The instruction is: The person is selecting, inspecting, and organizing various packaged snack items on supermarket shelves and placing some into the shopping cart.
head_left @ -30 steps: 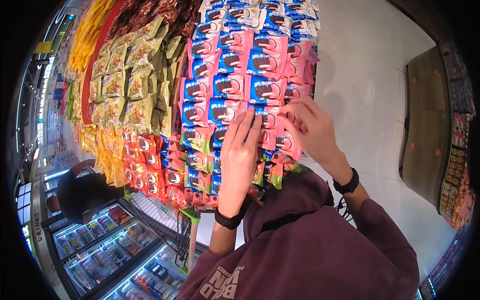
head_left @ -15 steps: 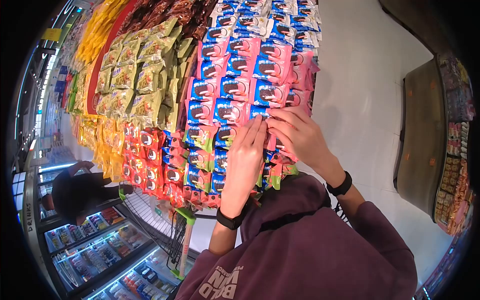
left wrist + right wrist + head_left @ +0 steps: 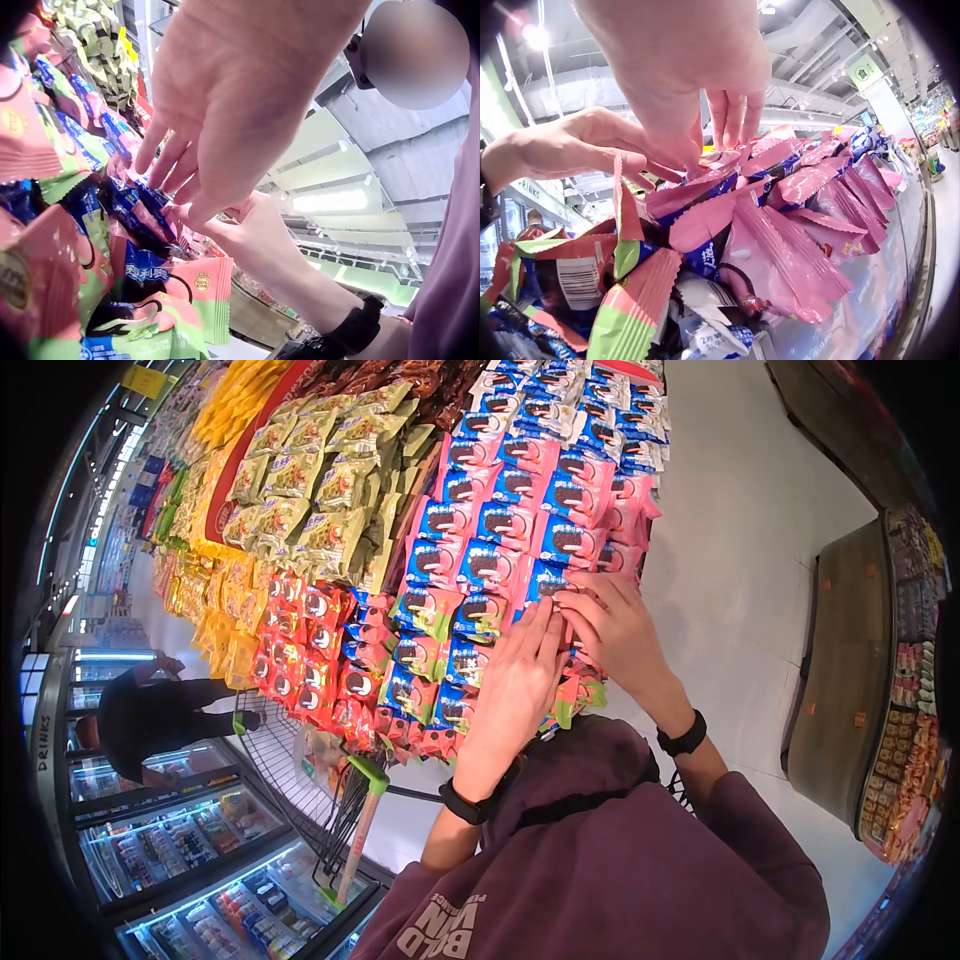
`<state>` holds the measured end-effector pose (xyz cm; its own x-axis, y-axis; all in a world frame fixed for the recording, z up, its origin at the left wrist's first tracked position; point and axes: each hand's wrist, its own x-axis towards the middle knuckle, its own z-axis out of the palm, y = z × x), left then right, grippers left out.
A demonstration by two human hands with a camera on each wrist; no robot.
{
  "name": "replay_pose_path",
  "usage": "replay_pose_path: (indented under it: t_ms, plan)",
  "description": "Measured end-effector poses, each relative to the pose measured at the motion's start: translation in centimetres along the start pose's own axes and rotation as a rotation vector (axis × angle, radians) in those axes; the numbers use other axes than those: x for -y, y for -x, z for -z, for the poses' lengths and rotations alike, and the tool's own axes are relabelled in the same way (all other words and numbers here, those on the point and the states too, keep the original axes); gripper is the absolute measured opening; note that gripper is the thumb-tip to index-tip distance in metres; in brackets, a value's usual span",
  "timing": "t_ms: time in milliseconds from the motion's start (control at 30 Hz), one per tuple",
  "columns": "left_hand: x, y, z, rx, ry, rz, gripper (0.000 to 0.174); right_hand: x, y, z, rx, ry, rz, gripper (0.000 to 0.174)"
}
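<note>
Fingers of the left hand [image 3: 515, 685] extended at pink-and-blue packets [image 3: 570, 540], right hand [image 3: 622, 638] just beside it, fingers bent, whether it grips one impossible to tell.

DRINKS on panel [image 3: 43, 743], BOLD on sweatshirt [image 3: 620, 870]

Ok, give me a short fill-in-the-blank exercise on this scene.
The left hand and right hand are at pink-and-____ packets.
The band on the right wrist is ____.
The sign by the freezers reads ____.
The cart's handle has ____ ends.

Missing words: blue; black; DRINKS; green.
</note>
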<state>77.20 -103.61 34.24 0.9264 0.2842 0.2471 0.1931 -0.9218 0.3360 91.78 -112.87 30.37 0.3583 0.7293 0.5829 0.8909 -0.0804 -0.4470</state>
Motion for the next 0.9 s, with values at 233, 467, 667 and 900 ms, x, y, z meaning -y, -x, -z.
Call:
replay_pose_path:
  t_ms: [233,467,667,900]
  plan:
    - [-0.1,2.1,2.4,-0.074,0.113,0.028,0.037,0.9,-0.3,0.2,-0.100,-0.014,-0.010,0.019]
    - [2.7,8.9,5.3,-0.353,0.065,0.233,0.019,5.3,0.4,-0.1,-0.111,-0.151,0.095,0.024]
    - [5.9,14.6,6.7,-0.287,0.173,0.311,0.025,13.9,2.8,-4.5,0.029,-0.365,0.237,0.023]
    - [9.7,21.2,10.8,-0.176,0.193,0.211,0.051,24.2,4.1,-10.5,0.357,-0.521,0.330,0.026]
